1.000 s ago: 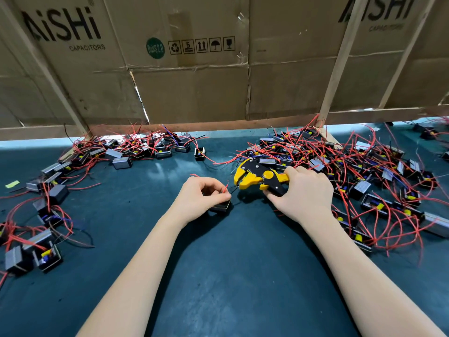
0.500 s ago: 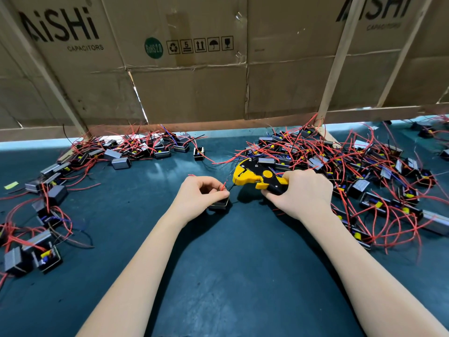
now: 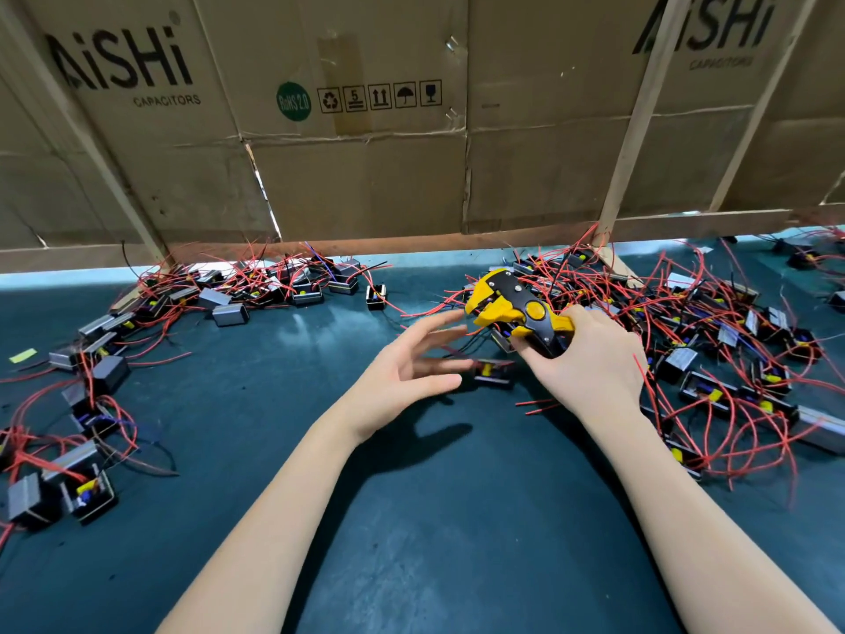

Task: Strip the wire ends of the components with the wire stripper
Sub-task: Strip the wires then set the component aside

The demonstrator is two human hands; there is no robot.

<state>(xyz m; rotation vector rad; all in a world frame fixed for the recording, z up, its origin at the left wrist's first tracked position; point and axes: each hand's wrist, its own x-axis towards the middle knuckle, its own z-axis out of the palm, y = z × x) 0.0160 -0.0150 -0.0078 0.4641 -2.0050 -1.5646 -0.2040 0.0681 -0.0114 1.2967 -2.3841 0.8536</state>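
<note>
One component [image 3: 493,373] just beyond open left hand [image 3: 402,377].

On the mat [image 3: 411,542], one component [image 3: 494,372] lies centrally. Left of it sprawls a component pile [image 3: 91,359], right of it another pile [image 3: 708,359], behind it the cardboard wall [image 3: 366,176].

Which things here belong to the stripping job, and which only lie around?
Job: wire stripper held by right hand; open left hand; component between them; component piles with red wires, right and left.
Around: cardboard boxes; wooden slats; yellow-green scrap.
</note>
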